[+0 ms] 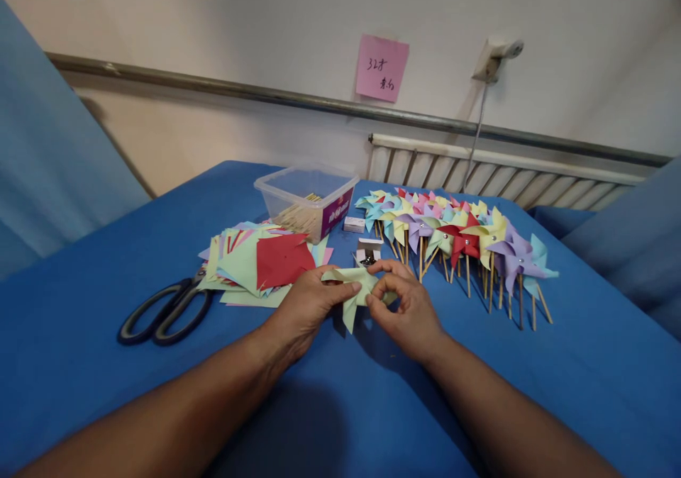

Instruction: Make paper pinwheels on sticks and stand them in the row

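Observation:
My left hand and my right hand meet over a pale green paper pinwheel shape on the blue table cover. Left thumb and fingers pinch its folded centre from the left. The right hand's fingertips press the folded points from the right. One green point juts down between the hands. A small open box of pins lies just behind the paper.
A stack of coloured paper squares, red on top, lies left of my hands, with black scissors beside it. A clear plastic tub of wooden sticks stands behind. Several finished pinwheels on sticks lie to the right. A radiator lines the wall.

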`<control>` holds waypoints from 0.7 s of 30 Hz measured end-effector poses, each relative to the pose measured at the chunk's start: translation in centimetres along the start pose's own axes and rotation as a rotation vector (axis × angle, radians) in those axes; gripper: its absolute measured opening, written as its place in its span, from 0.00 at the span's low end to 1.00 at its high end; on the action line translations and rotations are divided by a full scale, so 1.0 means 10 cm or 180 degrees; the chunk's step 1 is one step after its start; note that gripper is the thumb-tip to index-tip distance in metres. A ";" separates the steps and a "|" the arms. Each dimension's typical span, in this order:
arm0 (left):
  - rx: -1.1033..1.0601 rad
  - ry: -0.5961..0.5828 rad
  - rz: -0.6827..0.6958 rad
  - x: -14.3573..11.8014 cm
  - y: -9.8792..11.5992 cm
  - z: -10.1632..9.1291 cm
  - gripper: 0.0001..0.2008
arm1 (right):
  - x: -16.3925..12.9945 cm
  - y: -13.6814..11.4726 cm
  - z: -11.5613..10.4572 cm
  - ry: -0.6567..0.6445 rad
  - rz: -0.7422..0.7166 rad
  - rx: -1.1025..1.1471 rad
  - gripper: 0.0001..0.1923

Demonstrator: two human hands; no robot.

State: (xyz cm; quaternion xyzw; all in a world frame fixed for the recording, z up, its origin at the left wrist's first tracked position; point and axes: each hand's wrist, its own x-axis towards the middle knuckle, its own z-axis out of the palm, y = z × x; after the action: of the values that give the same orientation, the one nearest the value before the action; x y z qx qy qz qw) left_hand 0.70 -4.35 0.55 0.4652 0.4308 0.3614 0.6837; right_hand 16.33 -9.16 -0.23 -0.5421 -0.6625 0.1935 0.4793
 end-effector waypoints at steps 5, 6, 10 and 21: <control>0.0045 0.0008 -0.0036 0.00 0.00 0.00 0.14 | -0.01 0.02 0.00 -0.0054 0.0009 0.0042 0.07; 0.0046 0.0012 -0.0043 0.00 0.00 0.00 0.14 | -0.01 0.03 0.00 -0.0068 0.0014 0.0058 0.07; 0.0050 0.0016 -0.0078 -0.01 0.01 0.00 0.15 | 0.00 0.05 0.01 -0.0085 0.0020 0.0074 0.07; 0.0223 -0.0062 -0.0012 -0.02 0.05 0.01 0.13 | 0.01 0.11 0.02 0.0005 0.0409 0.0700 0.09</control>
State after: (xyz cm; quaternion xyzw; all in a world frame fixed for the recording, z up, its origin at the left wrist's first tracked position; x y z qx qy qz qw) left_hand 0.64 -4.45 1.06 0.4915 0.4374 0.3402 0.6718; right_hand 16.75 -8.63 -1.08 -0.5277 -0.6009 0.2948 0.5231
